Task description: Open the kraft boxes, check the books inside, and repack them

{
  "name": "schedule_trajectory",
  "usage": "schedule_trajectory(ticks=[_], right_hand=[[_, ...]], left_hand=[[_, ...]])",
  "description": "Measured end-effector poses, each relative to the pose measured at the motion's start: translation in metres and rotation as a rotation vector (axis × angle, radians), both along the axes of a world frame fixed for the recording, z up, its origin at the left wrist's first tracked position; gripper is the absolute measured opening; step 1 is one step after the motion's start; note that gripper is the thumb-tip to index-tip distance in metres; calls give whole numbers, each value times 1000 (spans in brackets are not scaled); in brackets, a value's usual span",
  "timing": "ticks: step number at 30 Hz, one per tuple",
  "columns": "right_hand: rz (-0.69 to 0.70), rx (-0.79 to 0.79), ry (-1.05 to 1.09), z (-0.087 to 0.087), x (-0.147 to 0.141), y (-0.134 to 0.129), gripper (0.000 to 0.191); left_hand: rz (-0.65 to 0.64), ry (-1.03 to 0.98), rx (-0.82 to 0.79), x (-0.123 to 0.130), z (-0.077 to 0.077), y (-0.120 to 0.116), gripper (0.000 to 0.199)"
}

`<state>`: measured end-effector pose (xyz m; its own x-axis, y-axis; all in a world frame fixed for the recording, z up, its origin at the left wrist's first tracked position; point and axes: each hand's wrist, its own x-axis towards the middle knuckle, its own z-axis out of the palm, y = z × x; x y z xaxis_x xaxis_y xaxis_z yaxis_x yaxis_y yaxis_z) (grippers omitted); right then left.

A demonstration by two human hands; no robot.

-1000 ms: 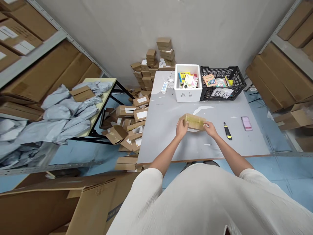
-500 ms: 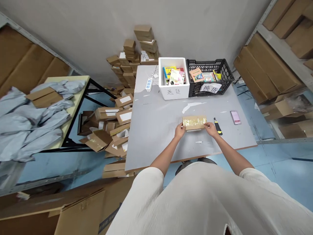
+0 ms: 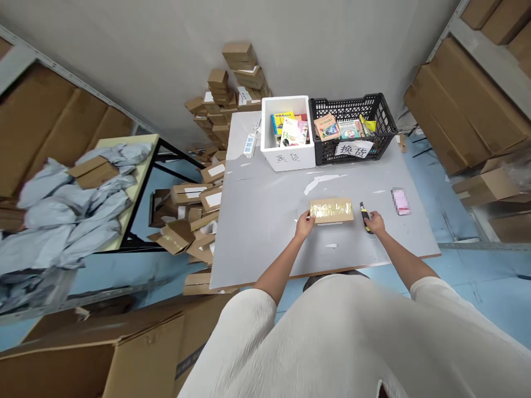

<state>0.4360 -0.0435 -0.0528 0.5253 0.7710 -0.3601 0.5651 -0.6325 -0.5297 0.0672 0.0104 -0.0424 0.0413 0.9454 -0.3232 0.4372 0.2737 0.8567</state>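
A small cardboard box [image 3: 331,211], with shiny tape across its top, sits near the front of the grey table. My left hand [image 3: 305,225] grips its left end. To the right of the box, my right hand [image 3: 375,223] has its fingers closed around the lower part of a black and yellow utility knife [image 3: 363,212]. The knife appears to lie at the tabletop, blade end pointing away from me. A phone [image 3: 400,201] with a pink screen, partly pixelated, is farther right on the table.
At the table's back stand a white foam box [image 3: 290,157] and a black plastic crate [image 3: 375,152], both holding books. A power strip [image 3: 249,145] lies at left. Cardboard boxes [image 3: 191,193] pile up beside the table. Grey bags [image 3: 62,213] cover a side table.
My right hand has left the box's right end and moved right to take hold of the utility knife. My left hand stays on the box. The view has shifted slightly.
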Motion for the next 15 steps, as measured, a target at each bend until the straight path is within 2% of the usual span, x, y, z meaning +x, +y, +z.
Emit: schedule_trajectory(ticks=[3, 8, 12, 15], right_hand=[[43, -86, -44, -15, 4, 4, 56], [145, -174, -92, -31, -1, 6, 62], [172, -184, -72, -34, -1, 7, 64], [125, -156, -17, -29, 6, 11, 57]], left_hand=[[21, 2, -9, 0, 3, -3, 45], [70, 11, -37, 1, 12, -7, 42], [84, 32, -64, 1, 17, -10, 41], [83, 58, -53, 1, 18, -11, 39]])
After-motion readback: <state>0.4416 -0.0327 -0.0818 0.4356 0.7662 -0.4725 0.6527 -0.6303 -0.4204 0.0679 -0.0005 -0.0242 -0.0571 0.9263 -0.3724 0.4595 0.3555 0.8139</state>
